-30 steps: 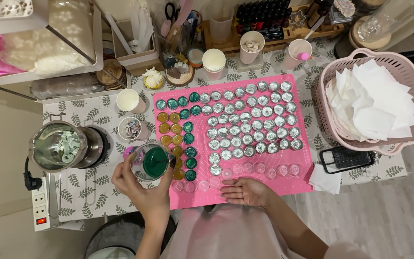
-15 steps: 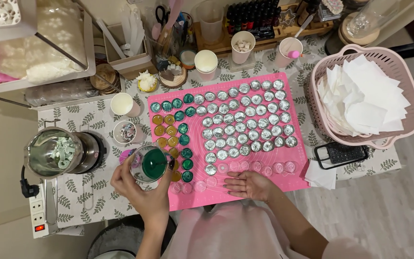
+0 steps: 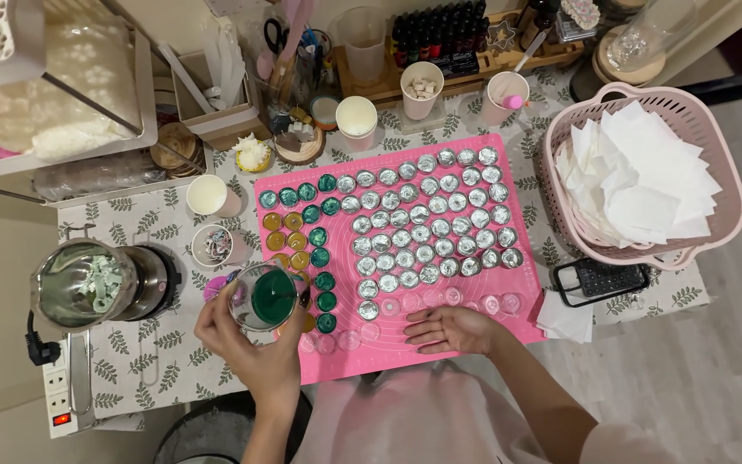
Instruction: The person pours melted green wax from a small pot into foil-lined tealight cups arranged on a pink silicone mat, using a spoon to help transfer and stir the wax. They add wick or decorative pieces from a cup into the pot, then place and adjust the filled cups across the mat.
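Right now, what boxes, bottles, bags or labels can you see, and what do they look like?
Dark bottles: a row in a wooden tray at the table's back, black with coloured caps.
Open box: back left, pale, rectangular.
Plastic bag: far left on a shelf, clear, holding white flakes.
No screens or signs show.

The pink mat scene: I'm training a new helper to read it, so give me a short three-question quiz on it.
1. True or false: the left hand holds a clear cup of green liquid.
2. Where does the right hand rest? A) in the pink basket B) on the pink mat C) on the metal pot
3. Fill in: the basket holds white ____.

Key: 1 true; 2 B; 3 paper sheets.
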